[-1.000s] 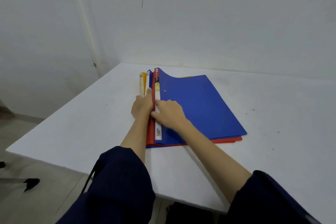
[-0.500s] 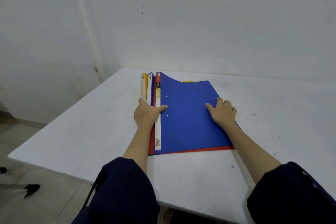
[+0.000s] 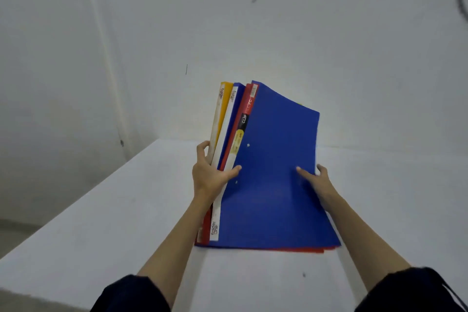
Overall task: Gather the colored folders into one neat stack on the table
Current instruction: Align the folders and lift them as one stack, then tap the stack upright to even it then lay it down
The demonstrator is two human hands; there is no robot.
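A stack of colored folders (image 3: pixel 273 159) is tilted up off the white table (image 3: pixel 126 223), its near edge resting on the tabletop. A blue folder faces me on top; red (image 3: pixel 240 114), another blue and a yellow spine (image 3: pixel 225 99) fan out at the left. My left hand (image 3: pixel 209 175) grips the spine side, thumb on the blue cover. My right hand (image 3: pixel 316 180) holds the right edge, thumb on the cover and fingers behind.
The table stands in a corner, with white walls behind it and to the left. Its left edge drops to the floor (image 3: pixel 15 233). My dark sleeves (image 3: pixel 131 296) fill the bottom of the view.
The stack lay flat on the table under both hands; now both hands grip its sides and its far end has been raised, so it stands tilted on its near edge.
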